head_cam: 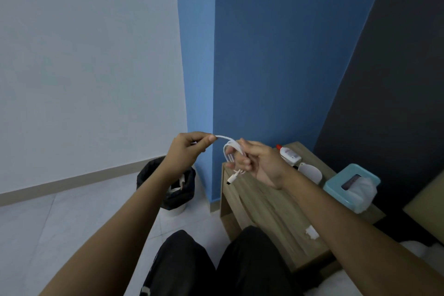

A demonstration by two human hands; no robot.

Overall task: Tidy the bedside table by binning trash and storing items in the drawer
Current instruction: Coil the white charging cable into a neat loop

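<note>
A white charging cable (230, 149) is held in the air between both hands, above the left end of the wooden bedside table (264, 202). My right hand (258, 163) grips its coiled loops, and a plug end hangs below the fingers. My left hand (189, 145) pinches the free end of the cable, pulled out to the left. On the table lie a white bottle with a red cap (288, 154), a white cup (310, 172), a teal tissue box (352, 186) and a small white scrap (311, 233).
A bin lined with a black bag (177, 190) stands on the tiled floor left of the table, partly behind my left forearm. My dark-trousered knees are at the bottom centre. A bed edge shows at the right.
</note>
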